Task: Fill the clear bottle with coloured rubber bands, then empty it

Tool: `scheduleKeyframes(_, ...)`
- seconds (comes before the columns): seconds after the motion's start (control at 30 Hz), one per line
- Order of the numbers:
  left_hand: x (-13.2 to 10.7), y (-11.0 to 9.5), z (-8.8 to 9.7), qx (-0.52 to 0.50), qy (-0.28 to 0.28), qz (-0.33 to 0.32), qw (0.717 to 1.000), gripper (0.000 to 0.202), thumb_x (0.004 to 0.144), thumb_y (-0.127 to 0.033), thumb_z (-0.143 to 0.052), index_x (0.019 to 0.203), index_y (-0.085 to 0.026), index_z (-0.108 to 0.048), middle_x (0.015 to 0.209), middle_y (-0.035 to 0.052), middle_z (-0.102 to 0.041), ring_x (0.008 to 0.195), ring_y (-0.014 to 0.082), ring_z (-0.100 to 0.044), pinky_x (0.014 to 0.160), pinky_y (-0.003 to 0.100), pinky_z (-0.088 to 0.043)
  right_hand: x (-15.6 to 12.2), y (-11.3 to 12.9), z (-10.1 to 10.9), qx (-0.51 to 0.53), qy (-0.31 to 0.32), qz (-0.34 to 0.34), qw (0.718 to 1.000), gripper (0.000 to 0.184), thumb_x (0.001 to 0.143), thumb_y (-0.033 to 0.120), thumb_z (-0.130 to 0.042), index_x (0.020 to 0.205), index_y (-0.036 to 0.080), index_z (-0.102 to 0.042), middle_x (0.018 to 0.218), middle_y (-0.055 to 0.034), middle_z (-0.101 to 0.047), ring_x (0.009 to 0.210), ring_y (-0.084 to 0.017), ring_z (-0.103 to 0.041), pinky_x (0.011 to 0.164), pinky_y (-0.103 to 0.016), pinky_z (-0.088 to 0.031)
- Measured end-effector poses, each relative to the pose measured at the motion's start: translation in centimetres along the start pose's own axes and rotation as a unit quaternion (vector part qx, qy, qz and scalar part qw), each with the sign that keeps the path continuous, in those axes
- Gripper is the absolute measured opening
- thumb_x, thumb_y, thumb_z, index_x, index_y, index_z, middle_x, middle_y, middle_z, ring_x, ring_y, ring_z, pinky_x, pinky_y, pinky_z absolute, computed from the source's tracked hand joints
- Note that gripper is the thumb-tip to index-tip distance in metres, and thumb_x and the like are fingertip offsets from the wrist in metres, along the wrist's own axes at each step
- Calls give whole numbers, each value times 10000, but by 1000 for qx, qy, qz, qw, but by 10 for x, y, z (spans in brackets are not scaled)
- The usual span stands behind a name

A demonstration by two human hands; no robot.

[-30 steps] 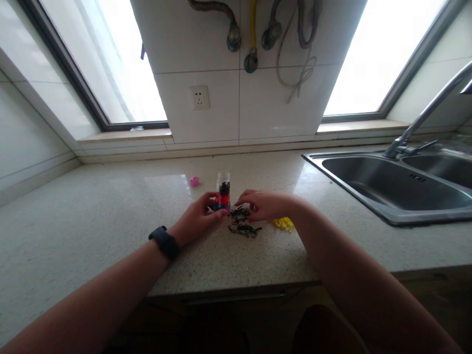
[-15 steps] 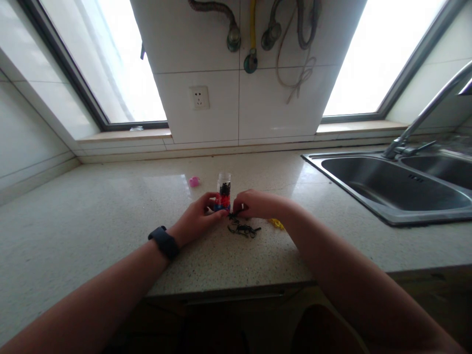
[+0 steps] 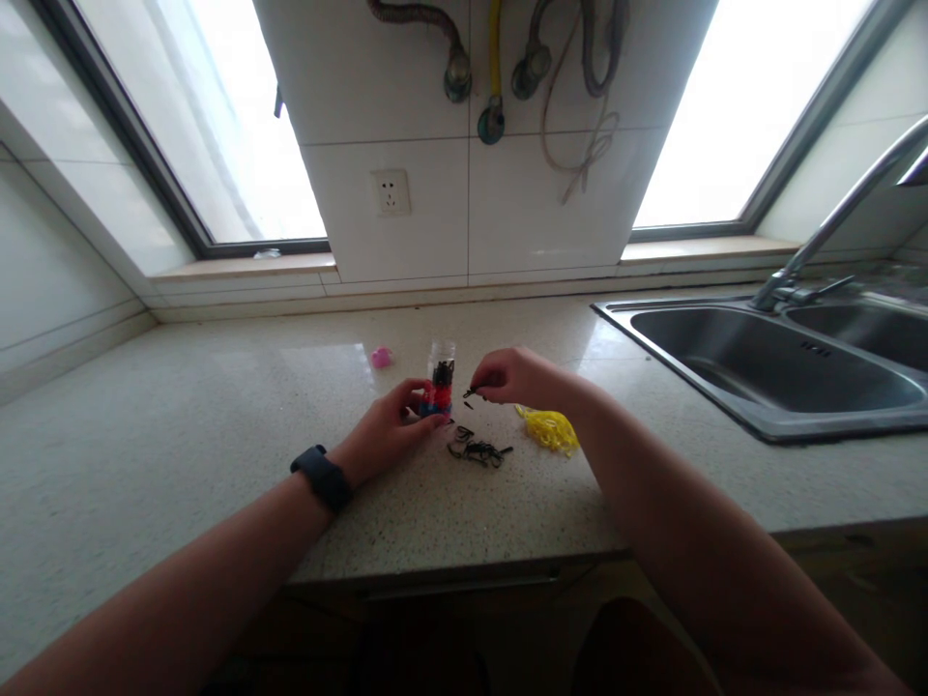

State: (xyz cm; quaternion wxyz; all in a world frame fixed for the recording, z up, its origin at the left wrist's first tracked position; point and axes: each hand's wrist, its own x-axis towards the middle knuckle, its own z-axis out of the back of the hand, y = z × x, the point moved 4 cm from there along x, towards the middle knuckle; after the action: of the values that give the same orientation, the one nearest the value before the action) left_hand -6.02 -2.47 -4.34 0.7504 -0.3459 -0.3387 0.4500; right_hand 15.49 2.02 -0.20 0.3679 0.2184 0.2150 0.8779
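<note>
My left hand (image 3: 408,414) is closed round the lower part of a small clear jar (image 3: 441,375) that stands upright on the counter. Inside the jar are layers of blue, red and black small bands, with black on top; its mouth is uncovered. Just right of the jar and above the counter, my right hand (image 3: 503,375) pinches a few black rubber bands (image 3: 470,392). A loose pile of black rubber bands (image 3: 479,451) lies in front of the jar. Under and beside my right forearm is a heap of yellow rubber bands (image 3: 551,431).
A small pink object, perhaps a lid (image 3: 381,358), lies left of the jar. The stone counter (image 3: 217,416) runs to the tiled wall with its socket (image 3: 391,192). On the right are a steel sink (image 3: 768,362) and a tap (image 3: 833,227).
My right hand has lifted off the counter with some black rubber bands, rising beside the jar. More of the yellow heap shows now. My left hand and the jar have stayed put.
</note>
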Motion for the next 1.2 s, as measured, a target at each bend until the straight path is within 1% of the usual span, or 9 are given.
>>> scheduleKeyframes(0.13,-1,-2,-1,7,7,-6,1000,471,833,-454,-668,1219,-216,-539,1004,60,-689,616,103,-510,585,264,-398,-2,-6,13,128,-91,-25,987,245,821,336,-649,948,130,-692,687,-16,-633,610,-113,-560,582,-268,-461)
scheduleKeyframes(0.23,-2,-3,-1,25,2,-15,1000,465,836,-442,-668,1222,-217,-541,993,56,-688,619,102,-523,586,263,-409,-2,-3,19,180,-158,-14,971,253,822,353,-659,959,141,-672,746,-27,-642,644,-118,-575,609,-284,-493)
scheduleKeyframes(0.33,-2,-4,-1,54,-7,-33,998,447,836,-407,-675,1227,-232,-548,998,45,-685,678,117,-566,626,275,-439,-4,6,26,174,-224,17,959,207,827,334,-666,940,161,-682,789,-29,-638,647,-115,-576,602,-284,-497)
scheduleKeyframes(0.47,-2,-7,0,102,-22,-66,992,450,817,-371,-700,1226,-247,-559,1009,41,-690,842,164,-611,725,313,-466,-9,25,32,100,-286,73,950,120,850,265,-657,930,190,-708,877,-36,-637,713,-121,-587,659,-289,-508)
scheduleKeyframes(0.63,-2,-8,-1,108,-14,-94,990,468,812,-351,-706,1239,-238,-553,1074,67,-688,940,193,-628,799,345,-489,-9,39,27,-10,-264,126,956,140,877,171,-605,965,201,-709,930,-39,-639,779,-128,-598,729,-284,-501)
scheduleKeyframes(0.77,-2,-7,-1,108,-8,-100,989,477,808,-356,-712,1242,-236,-555,1074,72,-692,943,198,-641,811,353,-499,-9,44,24,-71,-240,156,955,178,897,140,-567,994,198,-704,982,-53,-640,893,-149,-608,825,-296,-489)
scheduleKeyframes(0.93,-3,-8,-1,106,-5,-104,989,472,806,-327,-715,1238,-221,-559,1073,79,-698,964,204,-642,834,364,-498,-11,51,24,-70,-210,171,960,195,911,119,-541,993,187,-704,1015,-66,-649,941,-153,-620,872,-301,-486)
scheduleKeyframes(1.07,-3,-7,0,108,-14,-109,988,487,800,-333,-726,1245,-228,-556,1095,73,-699,981,198,-637,860,367,-483,-12,53,25,-54,-206,169,962,204,919,125,-534,1019,192,-700,1025,-63,-675,959,-153,-633,878,-302,-492)
scheduleKeyframes(1.2,-2,-7,1,111,-24,-112,987,483,800,-343,-726,1239,-230,-560,1072,68,-704,943,192,-635,822,356,-480,-13,51,25,-39,-209,164,963,225,931,144,-533,1084,202,-687,1048,-54,-700,980,-154,-643,886,-308,-494)
